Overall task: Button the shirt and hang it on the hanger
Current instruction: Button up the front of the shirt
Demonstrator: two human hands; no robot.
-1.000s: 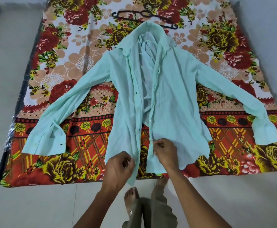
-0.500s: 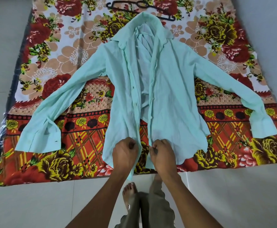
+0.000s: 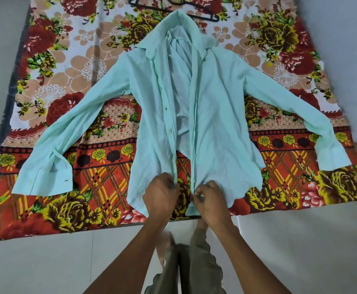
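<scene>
A pale mint long-sleeved shirt [image 3: 220, 115] lies face up on a flowered mattress, sleeves spread wide, its front open down the middle. My left hand [image 3: 160, 194] pinches the left front edge near the hem. My right hand [image 3: 210, 199] pinches the right front edge, close to a small button, a short gap from the left. The two edges are still apart at the bottom. A black hanger [image 3: 173, 7] lies beyond the collar at the mattress's far end, partly hidden by the collar.
The flowered mattress [image 3: 67, 81] sits on a pale tiled floor [image 3: 46, 264]. Its near edge runs just in front of my feet [image 3: 169, 242] and trouser legs. A white wall or surface [image 3: 343, 49] stands on the right.
My left hand has moved up and right onto the left front edge, closer to my right hand. The view has shifted nearer to the shirt's hem.
</scene>
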